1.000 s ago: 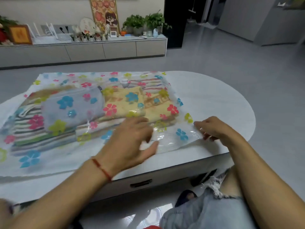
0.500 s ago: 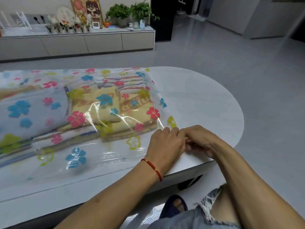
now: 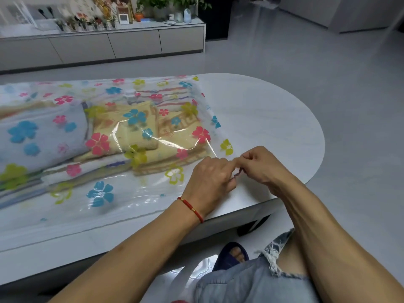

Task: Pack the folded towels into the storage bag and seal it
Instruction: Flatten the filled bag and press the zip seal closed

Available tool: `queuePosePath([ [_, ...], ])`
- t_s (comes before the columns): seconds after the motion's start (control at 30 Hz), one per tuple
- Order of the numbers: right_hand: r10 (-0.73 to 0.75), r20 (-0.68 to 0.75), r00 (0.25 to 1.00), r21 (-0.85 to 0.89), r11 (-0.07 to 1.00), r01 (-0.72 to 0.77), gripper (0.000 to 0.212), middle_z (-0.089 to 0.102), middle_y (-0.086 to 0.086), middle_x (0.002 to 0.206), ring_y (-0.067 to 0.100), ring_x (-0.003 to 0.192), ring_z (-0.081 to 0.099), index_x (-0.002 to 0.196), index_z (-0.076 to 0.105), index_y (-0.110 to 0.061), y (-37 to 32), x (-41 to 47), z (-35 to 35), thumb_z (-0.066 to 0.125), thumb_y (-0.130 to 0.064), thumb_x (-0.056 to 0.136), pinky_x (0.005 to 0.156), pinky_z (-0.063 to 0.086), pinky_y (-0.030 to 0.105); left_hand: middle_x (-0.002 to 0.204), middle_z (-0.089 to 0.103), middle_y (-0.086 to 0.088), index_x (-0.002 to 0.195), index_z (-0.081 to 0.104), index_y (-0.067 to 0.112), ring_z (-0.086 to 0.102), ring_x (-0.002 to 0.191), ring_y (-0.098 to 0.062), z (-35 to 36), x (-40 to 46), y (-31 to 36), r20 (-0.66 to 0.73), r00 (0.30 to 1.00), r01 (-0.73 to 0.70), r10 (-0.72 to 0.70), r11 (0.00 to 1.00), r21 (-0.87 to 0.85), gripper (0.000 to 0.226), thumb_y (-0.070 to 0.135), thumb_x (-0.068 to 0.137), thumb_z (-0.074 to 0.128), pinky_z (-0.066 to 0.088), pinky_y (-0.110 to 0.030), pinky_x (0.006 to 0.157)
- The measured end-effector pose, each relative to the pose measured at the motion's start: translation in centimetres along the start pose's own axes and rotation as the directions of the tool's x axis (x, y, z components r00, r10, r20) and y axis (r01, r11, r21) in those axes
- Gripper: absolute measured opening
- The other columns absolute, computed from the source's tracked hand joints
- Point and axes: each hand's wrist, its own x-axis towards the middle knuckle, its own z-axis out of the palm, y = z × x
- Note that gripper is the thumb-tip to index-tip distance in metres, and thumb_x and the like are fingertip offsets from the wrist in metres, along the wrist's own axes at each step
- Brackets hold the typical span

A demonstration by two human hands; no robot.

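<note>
- Far to the left of both hands, a pale blue-grey towel (image 3: 43, 136) lies folded inside the storage bag (image 3: 135, 193), with striped towels (image 3: 19, 186) under it toward the near edge.
- Just left of the left hand, a yellow towel (image 3: 131, 132) sits inside the same bag, stacked on more folded cloth; another striped towel (image 3: 170, 95) shows behind it, farther from the hands.
- Over all of them lies the clear plastic of the bag, printed with blue, pink and yellow-green flowers, flat on the white table (image 3: 273, 119).
- At the bag's near right corner, the left hand (image 3: 211, 178) is curled, its fingertips (image 3: 232, 180) pinching the edge of the plastic; a red cord bracelet (image 3: 191, 208) circles that wrist.
- Touching it on the right, the right hand (image 3: 261, 166) is also curled, finger and thumb pinched on the same corner of the bag, where a small crumpled bit of plastic shows between the two hands.
- Below the hands, near the table edge, are frayed denim shorts (image 3: 251, 285) and a dark slipper (image 3: 231, 252) with toes showing.
- Far beyond the hands, a long low cabinet (image 3: 105, 44) stands against the wall with potted plants (image 3: 175, 3) and small ornaments on top.
</note>
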Motion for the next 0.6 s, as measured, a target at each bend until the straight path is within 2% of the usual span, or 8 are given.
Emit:
queuePosePath([
  [0.1,-0.020,-0.004,1.000,-0.054,0.998,0.020,0.041,0.032,-0.010,0.042,0.011,0.046,0.029,0.047,0.067,-0.023,0.0,-0.5,0.0,0.063,-0.030,0.087,0.057,0.029,0.029,0.054,0.050,-0.010,0.064,0.054,0.007,0.047,0.048,-0.031,-0.3,-0.7,-0.1,0.060,0.998,-0.024,0.019,0.997,0.076,0.026,0.000,0.062,0.079,0.036,-0.032,0.046],
  [0.17,0.018,-0.012,1.000,-0.032,0.999,-0.018,0.040,0.042,-0.011,0.047,0.011,0.046,0.035,0.050,0.067,-0.021,0.0,-0.8,0.2,0.062,-0.036,0.087,0.054,0.031,0.027,0.058,0.052,-0.009,0.070,0.058,0.008,0.050,0.051,-0.030,-0.4,-0.7,0.0,0.056,0.998,-0.007,0.000,0.994,0.113,0.020,0.005,0.069,0.078,0.038,-0.034,0.047],
  [0.23,0.100,0.065,0.993,0.041,0.994,-0.102,0.042,0.050,-0.007,0.054,0.012,0.044,0.039,0.049,0.060,-0.020,-0.1,-1.4,0.2,0.060,-0.041,0.085,0.048,0.031,0.024,0.063,0.056,-0.009,0.077,0.063,0.008,0.054,0.058,-0.029,-0.3,-0.7,0.3,0.044,0.999,0.023,-0.029,0.990,0.139,0.011,0.012,0.078,0.074,0.042,-0.036,0.052],
  [0.3,0.128,0.188,0.974,0.094,0.985,-0.147,0.039,0.046,-0.004,0.055,0.013,0.043,0.034,0.049,0.055,-0.023,-0.1,-1.9,-0.1,0.057,-0.035,0.086,0.043,0.026,0.022,0.068,0.058,-0.009,0.079,0.067,0.008,0.055,0.064,-0.029,-0.1,-1.1,0.5,0.060,0.997,0.042,-0.053,0.986,0.159,0.011,0.018,0.083,0.068,0.043,-0.038,0.057],
  [0.37,0.096,0.233,0.968,0.133,0.983,-0.129,0.039,0.039,-0.003,0.055,0.013,0.046,0.028,0.049,0.050,-0.023,0.0,-2.2,-0.3,0.055,-0.024,0.087,0.044,0.020,0.023,0.070,0.057,-0.009,0.079,0.067,0.007,0.054,0.066,-0.029,0.1,-1.4,0.7,0.084,0.995,0.041,-0.055,0.987,0.157,0.013,0.018,0.084,0.064,0.041,-0.038,0.057],
  [0.47,0.050,0.165,0.985,0.193,0.978,-0.082,0.037,0.038,-0.005,0.051,0.012,0.045,0.028,0.052,0.046,-0.023,0.1,-2.7,-0.3,0.056,-0.018,0.088,0.045,0.020,0.025,0.066,0.052,-0.009,0.070,0.062,0.007,0.050,0.062,-0.028,-0.1,-1.2,0.7,0.064,0.997,0.021,-0.031,0.988,0.154,0.016,0.017,0.081,0.067,0.034,-0.036,0.053],
  [0.6,0.033,0.124,0.992,0.347,0.935,-0.074,0.048,0.033,-0.008,0.048,0.011,0.043,0.025,0.046,0.046,-0.023,0.3,-3.3,0.0,0.058,-0.017,0.092,0.041,0.021,0.022,0.064,0.052,-0.007,0.067,0.061,0.008,0.048,0.063,-0.027,-1.1,-1.4,0.1,0.052,0.999,-0.017,0.007,0.981,0.194,0.022,0.020,0.086,0.063,0.034,-0.037,0.054],
])
